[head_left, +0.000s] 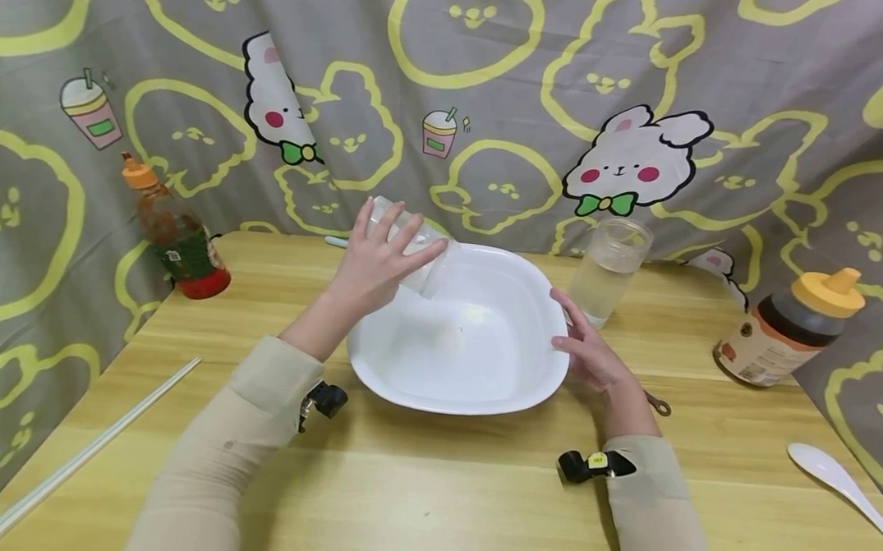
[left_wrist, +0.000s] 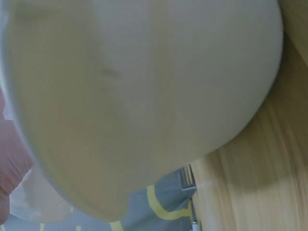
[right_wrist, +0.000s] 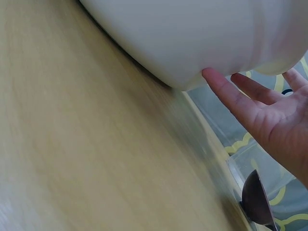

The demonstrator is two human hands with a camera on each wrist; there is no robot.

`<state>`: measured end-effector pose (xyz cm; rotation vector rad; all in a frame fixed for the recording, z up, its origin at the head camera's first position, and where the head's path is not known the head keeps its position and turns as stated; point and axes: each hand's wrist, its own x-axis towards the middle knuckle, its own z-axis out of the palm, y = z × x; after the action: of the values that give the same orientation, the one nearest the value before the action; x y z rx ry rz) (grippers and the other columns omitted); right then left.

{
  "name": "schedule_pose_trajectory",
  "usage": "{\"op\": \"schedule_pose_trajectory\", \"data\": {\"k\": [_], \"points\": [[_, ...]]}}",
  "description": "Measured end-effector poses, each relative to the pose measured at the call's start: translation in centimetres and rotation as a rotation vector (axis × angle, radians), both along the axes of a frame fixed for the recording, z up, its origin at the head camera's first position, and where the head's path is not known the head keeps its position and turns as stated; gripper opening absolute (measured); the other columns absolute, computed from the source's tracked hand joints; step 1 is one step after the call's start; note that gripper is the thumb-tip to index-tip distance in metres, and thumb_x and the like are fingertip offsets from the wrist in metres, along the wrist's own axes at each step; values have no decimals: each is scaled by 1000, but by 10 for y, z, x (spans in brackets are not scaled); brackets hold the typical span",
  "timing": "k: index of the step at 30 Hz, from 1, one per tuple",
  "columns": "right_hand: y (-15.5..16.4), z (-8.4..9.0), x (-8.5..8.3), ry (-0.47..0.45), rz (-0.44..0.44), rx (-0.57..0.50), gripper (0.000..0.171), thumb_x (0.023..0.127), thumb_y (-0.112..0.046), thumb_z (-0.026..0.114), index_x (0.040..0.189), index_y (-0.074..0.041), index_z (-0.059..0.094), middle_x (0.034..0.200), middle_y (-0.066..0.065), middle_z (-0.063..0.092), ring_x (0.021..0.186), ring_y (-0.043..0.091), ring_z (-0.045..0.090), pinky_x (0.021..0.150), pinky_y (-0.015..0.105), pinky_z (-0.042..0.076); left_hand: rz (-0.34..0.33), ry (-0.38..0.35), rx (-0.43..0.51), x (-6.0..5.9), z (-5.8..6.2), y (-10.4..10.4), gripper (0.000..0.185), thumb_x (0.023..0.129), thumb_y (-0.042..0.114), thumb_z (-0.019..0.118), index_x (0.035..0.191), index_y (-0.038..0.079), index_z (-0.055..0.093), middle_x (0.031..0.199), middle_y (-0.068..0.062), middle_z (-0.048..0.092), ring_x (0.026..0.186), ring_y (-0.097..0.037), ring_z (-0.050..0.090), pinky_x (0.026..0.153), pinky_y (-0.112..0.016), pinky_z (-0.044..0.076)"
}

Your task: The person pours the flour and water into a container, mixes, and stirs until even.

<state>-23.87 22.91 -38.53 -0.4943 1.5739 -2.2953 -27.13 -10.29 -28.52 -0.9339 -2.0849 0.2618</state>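
A white basin (head_left: 467,375) stands on the wooden table in front of me. Over its back left part, my left hand (head_left: 374,264) grips a clear drinking glass (head_left: 421,279), tilted with its mouth down to the right. A bright glint shows on the basin floor; how much liquid lies there I cannot tell. My right hand (head_left: 590,348) holds the basin's right side, thumb and a finger at the rim. In the right wrist view, other fingers (right_wrist: 226,94) of that hand touch the outer wall. The left wrist view shows mostly the basin's outside (left_wrist: 192,86).
Behind the right hand stands another glass (head_left: 606,270) with clear liquid. A yellow-capped sauce bottle (head_left: 787,327) and white spoon (head_left: 840,478) are at right. An orange-capped bottle (head_left: 184,244) and pale sticks (head_left: 86,453) lie left. A dark ladle (right_wrist: 257,197) sits near the right hand.
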Motion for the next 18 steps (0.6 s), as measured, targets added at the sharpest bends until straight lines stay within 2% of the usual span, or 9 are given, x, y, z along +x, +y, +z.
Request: {"op": "schedule_pose_trajectory", "data": {"k": [5,9,12,18], "points": [[-1,-1,1,-7,-1,6,69,82,11,40,138,-21,14,120,16,36,91,23,54,64,41,49,16,-26,4,2,1,1,66,67,4,60,124,28,41,122,-14,39,116,-37,28,97,-56,7],[-1,-1,0,-9,-1,5,69,82,11,40,138,-21,14,120,17,36,91,24,54,64,41,49,52,-127,51,4,-1,0,75,59,15,70,126,26,38,123,-14,38,116,-37,28,96,-56,8],[0,-1,0,-9,2,3,70,82,11,40,138,-21,13,120,17,36,91,24,55,64,41,49,71,-234,197,6,-3,-2,81,54,23,74,126,24,38,122,-13,39,114,-35,31,95,-56,14],[0,-2,0,-5,0,4,69,82,11,40,138,-21,14,119,18,37,89,24,55,63,41,49,91,-464,565,5,-3,-9,88,52,26,76,128,19,33,120,-11,43,107,-32,37,88,-51,29]]}}
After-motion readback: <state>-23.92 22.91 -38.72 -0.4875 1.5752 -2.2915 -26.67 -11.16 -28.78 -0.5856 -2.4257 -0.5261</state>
